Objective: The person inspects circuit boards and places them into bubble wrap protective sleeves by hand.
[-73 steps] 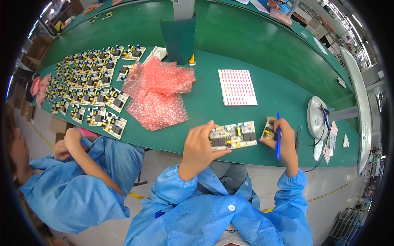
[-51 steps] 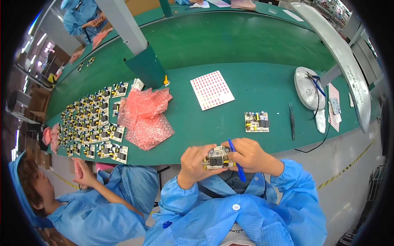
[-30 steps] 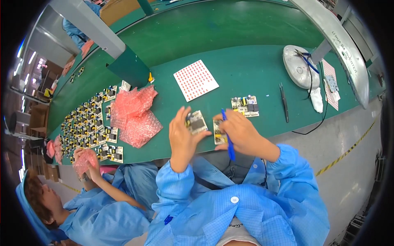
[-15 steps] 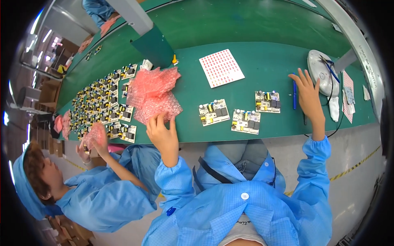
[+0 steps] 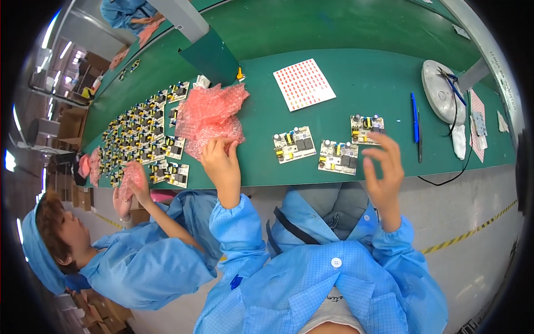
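My left hand [image 5: 221, 167] is at the near edge of a pile of pink bubble wrap bags [image 5: 211, 108], its fingertips and thumb closed on that edge. Just to the right of my knees' line, my right hand [image 5: 386, 175] hovers by the table's front edge with its fingers apart and nothing in them. Its fingertips come close to one circuit board [image 5: 366, 123] and partly overlap it in the picture. Two more circuit boards, a middle one [image 5: 338, 156] and a left one [image 5: 293, 146], lie flat between my hands.
A white sheet of red stickers [image 5: 304, 83] lies farther back. Blue pen [image 5: 415, 118], black pen [image 5: 420, 146] and pliers [image 5: 451, 83] are at right. Many circuit boards [image 5: 139, 131] fill the left, where a co-worker's hands [image 5: 132, 186] hold pink bubble wrap. A post [image 5: 208, 55] rises behind.
My right hand has moved left and nearer, away from the pens to beside the boards. My left hand stays at the bubble wrap. The view has shifted slightly.
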